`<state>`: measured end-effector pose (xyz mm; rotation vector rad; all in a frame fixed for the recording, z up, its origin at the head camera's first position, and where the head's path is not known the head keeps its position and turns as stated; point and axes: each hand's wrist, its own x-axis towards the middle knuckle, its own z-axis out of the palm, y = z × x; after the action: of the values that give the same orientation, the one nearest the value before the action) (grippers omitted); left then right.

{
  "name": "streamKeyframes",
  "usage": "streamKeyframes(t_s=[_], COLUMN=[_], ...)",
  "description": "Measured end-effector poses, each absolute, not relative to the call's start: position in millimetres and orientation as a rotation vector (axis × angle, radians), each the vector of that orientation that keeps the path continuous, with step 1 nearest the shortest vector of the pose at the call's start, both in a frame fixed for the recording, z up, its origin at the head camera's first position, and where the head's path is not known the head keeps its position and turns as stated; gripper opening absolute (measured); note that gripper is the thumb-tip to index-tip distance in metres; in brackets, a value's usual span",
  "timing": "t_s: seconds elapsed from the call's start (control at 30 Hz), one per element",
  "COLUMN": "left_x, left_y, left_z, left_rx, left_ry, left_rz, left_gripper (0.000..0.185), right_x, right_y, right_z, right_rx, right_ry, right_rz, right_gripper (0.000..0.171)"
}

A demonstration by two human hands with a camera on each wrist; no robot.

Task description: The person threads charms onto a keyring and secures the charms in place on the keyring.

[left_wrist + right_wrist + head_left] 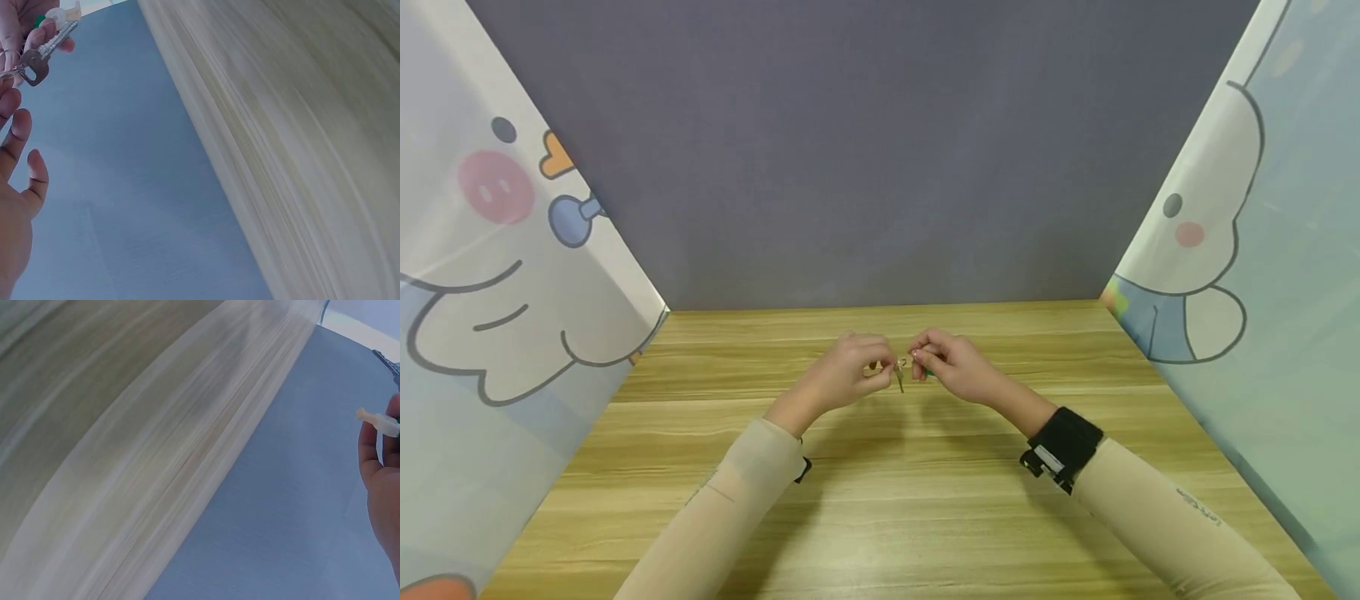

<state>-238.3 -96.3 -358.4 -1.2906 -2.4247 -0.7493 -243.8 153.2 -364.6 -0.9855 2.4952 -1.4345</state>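
Key [39, 65], pinched by left hand's [857, 372] fingertips; green-and-white trinket [385, 425], pinched by right hand [955, 365]; both best held steady, close together.

Left sleeve [715, 521]: plain beige, long, slightly greyer near the cuff [766, 450], small faint lettering [702, 487] and a thin dark line [721, 493] on the forearm. Black hardware [803, 469] stuck out from under that cuff, mostly hidden. Right sleeve [1165, 517] was matching beige with dark lettering [1198, 507], too small to read. Wide black wristband [1071, 437] sat at its end, carrying a small black mount [1037, 462] with a whitish strip [1048, 457]. Left hand [850, 372] and right hand [966, 368] were ungloved.
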Motion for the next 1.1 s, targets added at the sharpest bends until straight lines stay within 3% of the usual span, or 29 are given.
streamKeyframes(t_s=[0.27, 0.8, 1.1], left_x=[-236.9, -237.5, -233.5], left_y=[-94.5, -91.8, -92.3], left_z=[-361.0, -366.1, -364.0], left_rx=[-1.348, -1.337, -1.226], left_ry=[-2.239, -2.136, -2.413], left_rz=[-0.649, -0.876, -1.108], left_gripper=[0.012, 0.011, 0.012], right_x=[-244.2, -239.6, -238.9], right_y=[154.9, 156.1, 153.2], right_z=[-366.4, -368.8, -368.3], right_rx=[-1.042, -1.311, -1.423], right_ry=[2.611, 2.601, 2.742], right_rz=[-1.433, -1.5, -1.407], right_gripper=[0.011, 0.01, 0.007])
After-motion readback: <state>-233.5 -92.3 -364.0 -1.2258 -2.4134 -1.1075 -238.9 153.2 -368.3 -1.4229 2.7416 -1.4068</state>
